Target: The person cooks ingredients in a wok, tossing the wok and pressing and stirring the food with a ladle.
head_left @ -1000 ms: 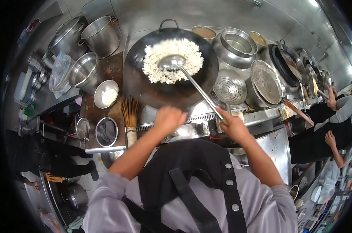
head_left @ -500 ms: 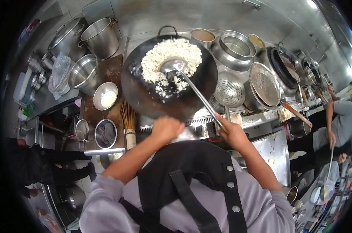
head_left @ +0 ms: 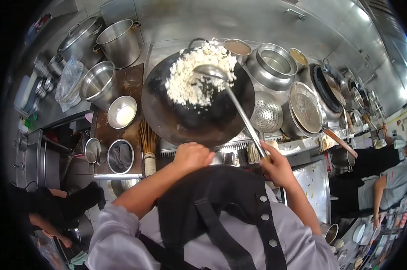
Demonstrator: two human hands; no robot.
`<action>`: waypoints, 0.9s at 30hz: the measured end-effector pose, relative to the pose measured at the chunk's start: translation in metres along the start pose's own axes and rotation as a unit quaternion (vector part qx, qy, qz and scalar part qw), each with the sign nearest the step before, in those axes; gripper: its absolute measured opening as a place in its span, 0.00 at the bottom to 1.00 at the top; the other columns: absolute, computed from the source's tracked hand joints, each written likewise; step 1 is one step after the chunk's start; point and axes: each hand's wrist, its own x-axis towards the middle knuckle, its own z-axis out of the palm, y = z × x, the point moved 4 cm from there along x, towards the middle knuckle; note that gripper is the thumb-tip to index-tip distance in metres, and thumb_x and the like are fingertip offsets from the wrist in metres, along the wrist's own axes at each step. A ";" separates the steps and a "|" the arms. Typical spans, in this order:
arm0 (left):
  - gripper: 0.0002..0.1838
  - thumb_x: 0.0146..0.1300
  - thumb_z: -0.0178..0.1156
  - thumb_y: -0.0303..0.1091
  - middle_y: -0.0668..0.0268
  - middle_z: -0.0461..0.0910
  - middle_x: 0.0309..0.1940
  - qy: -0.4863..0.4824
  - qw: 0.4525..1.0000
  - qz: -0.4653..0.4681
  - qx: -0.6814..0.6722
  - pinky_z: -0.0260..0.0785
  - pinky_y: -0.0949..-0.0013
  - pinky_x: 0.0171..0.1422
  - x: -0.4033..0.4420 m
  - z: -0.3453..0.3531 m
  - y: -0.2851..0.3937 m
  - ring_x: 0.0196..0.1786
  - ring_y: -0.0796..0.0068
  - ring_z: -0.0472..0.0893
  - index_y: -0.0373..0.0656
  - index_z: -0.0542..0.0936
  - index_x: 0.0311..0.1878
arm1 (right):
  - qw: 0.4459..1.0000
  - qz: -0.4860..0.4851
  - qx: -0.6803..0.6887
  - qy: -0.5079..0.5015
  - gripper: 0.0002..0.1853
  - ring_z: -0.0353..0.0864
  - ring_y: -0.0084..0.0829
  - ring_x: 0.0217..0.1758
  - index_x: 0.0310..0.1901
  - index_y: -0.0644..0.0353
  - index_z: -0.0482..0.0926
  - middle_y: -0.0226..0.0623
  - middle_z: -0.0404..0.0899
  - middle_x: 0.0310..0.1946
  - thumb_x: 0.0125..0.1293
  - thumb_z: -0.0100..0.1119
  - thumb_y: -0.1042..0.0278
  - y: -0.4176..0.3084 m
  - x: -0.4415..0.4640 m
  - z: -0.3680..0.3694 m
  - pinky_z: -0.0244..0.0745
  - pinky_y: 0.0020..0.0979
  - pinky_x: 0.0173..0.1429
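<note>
A big dark wok (head_left: 167, 114) is in front of me, holding white rice (head_left: 185, 90) heaped toward its far side, with some grains up at the far rim. My left hand (head_left: 193, 155) is closed at the wok's near edge; the grip itself is hidden under the fingers. In my right hand (head_left: 275, 166) is the long handle of a steel ladle (head_left: 246, 112), whose bowl lies among the rice.
To the right stand a perforated skimmer (head_left: 266, 112), a mesh strainer (head_left: 306, 102) and metal pots (head_left: 275, 60). Left are a small bowl (head_left: 122, 112), a bamboo brush (head_left: 149, 144) and a stockpot (head_left: 119, 45). Co-workers (head_left: 392, 180) are at both sides.
The wok's near edge has come closer to my left hand. Rice has shifted up the far side. The ladle bowl has moved slightly right, and my right hand has moved right and down.
</note>
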 end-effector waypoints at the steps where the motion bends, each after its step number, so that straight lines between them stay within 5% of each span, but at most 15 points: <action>1: 0.24 0.65 0.61 0.53 0.56 0.82 0.24 0.003 0.999 -0.018 0.027 0.74 0.46 0.36 0.006 -0.014 0.002 0.30 0.50 0.82 0.44 0.80 0.20 | 0.999 0.004 0.037 -0.002 0.34 0.71 0.19 0.22 0.78 0.47 0.67 0.28 0.75 0.26 0.72 0.58 0.77 -0.002 -0.011 -0.002 0.70 0.25 0.26; 4: 0.23 0.63 0.63 0.51 0.57 0.80 0.23 0.113 0.994 -0.008 0.007 0.73 0.47 0.37 0.043 -0.020 -0.026 0.32 0.51 0.82 0.44 0.79 0.20 | 0.993 0.041 0.097 0.056 0.37 0.69 0.19 0.20 0.81 0.45 0.56 0.28 0.72 0.27 0.73 0.54 0.76 -0.018 0.001 0.003 0.70 0.26 0.24; 7: 0.22 0.62 0.64 0.50 0.58 0.81 0.24 0.161 0.987 -0.008 -0.012 0.74 0.47 0.39 0.088 -0.015 -0.051 0.34 0.50 0.82 0.42 0.79 0.21 | 0.993 0.019 0.077 0.092 0.33 0.72 0.23 0.19 0.77 0.46 0.56 0.29 0.72 0.25 0.74 0.53 0.75 -0.009 0.070 0.044 0.69 0.26 0.21; 10: 0.21 0.62 0.65 0.49 0.58 0.81 0.25 0.159 0.987 -0.002 -0.014 0.75 0.47 0.39 0.096 0.004 -0.063 0.34 0.50 0.83 0.43 0.79 0.21 | 0.952 0.095 0.284 -0.060 0.31 0.72 0.25 0.19 0.76 0.45 0.58 0.31 0.74 0.26 0.76 0.54 0.72 -0.027 0.089 0.092 0.68 0.27 0.21; 19: 0.21 0.62 0.66 0.49 0.59 0.81 0.24 0.187 0.982 0.013 -0.028 0.75 0.48 0.38 0.092 0.004 -0.070 0.33 0.52 0.83 0.44 0.79 0.21 | 0.970 0.006 0.227 -0.083 0.33 0.69 0.23 0.17 0.79 0.46 0.55 0.32 0.73 0.26 0.77 0.52 0.73 -0.070 0.050 0.058 0.69 0.29 0.20; 21: 0.21 0.62 0.66 0.49 0.59 0.81 0.24 0.193 0.980 0.023 -0.034 0.74 0.48 0.37 0.092 0.005 -0.068 0.33 0.52 0.83 0.44 0.78 0.21 | 0.908 0.121 0.376 -0.138 0.33 0.69 0.22 0.18 0.80 0.45 0.55 0.31 0.73 0.25 0.77 0.53 0.71 -0.044 0.068 0.065 0.69 0.29 0.20; 23: 0.21 0.62 0.66 0.49 0.59 0.81 0.24 0.183 0.982 0.019 -0.033 0.74 0.48 0.37 0.091 0.007 -0.069 0.33 0.52 0.83 0.44 0.78 0.21 | 0.899 0.163 0.379 -0.143 0.33 0.70 0.23 0.17 0.80 0.46 0.56 0.31 0.73 0.24 0.77 0.54 0.70 -0.027 0.100 0.090 0.68 0.30 0.20; 25: 0.21 0.62 0.66 0.50 0.59 0.81 0.24 0.181 0.983 0.010 -0.031 0.74 0.48 0.38 0.091 0.006 -0.072 0.33 0.52 0.83 0.44 0.78 0.21 | 0.997 -0.002 0.055 -0.049 0.30 0.68 0.24 0.15 0.78 0.47 0.61 0.30 0.72 0.23 0.77 0.52 0.68 -0.035 0.119 0.098 0.67 0.31 0.17; 27: 0.21 0.62 0.66 0.50 0.59 0.81 0.24 0.163 0.986 0.004 -0.028 0.74 0.48 0.38 0.094 0.008 -0.075 0.34 0.52 0.83 0.43 0.79 0.21 | 0.998 -0.035 0.040 -0.045 0.29 0.69 0.25 0.15 0.78 0.49 0.62 0.31 0.73 0.23 0.77 0.52 0.67 -0.055 0.091 0.087 0.68 0.31 0.18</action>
